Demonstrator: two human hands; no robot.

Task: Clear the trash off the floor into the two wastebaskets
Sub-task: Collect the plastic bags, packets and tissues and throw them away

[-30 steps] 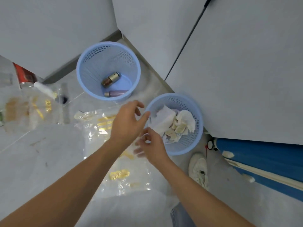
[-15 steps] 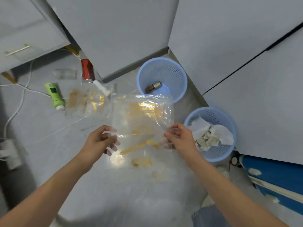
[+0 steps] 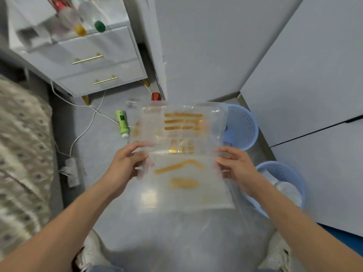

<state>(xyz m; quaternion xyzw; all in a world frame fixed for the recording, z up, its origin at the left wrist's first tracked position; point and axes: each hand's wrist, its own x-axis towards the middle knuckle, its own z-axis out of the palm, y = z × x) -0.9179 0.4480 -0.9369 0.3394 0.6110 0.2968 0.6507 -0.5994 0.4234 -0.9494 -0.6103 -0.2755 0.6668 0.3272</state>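
Both hands grasp the same thing: a large clear plastic bag printed with gold bars and strokes [image 3: 182, 154], held spread out flat in the air in front of the person. The left hand [image 3: 125, 163] has its grip on the bag's left edge, thumb on top and fingers showing blurred through the film beneath. The right hand [image 3: 235, 165] pinches the right edge in the same way, thumb above and fingers curled under.

Behind the bag's upper right corner stands a round light-blue plastic mesh wastebasket [image 3: 243, 128], partly veiled by the film; what lies in it cannot be made out. A second light-blue mesh wastebasket [image 3: 282, 173] stands nearer, just beyond the right wrist, with crumpled white paper [image 3: 288, 191] inside.

On the grey tiled floor [image 3: 102, 142] past the bag's left edge lies a green squeeze tube with a white cap [image 3: 122, 124]. A red can [image 3: 155, 96] stands above the bag's top edge, and a small clear container [image 3: 132, 104] sits between the tube and the can. A white cable [image 3: 86, 126] trails across the floor to a white power strip [image 3: 71, 171]. A white drawer unit with gold handles [image 3: 98, 63] stands further back.
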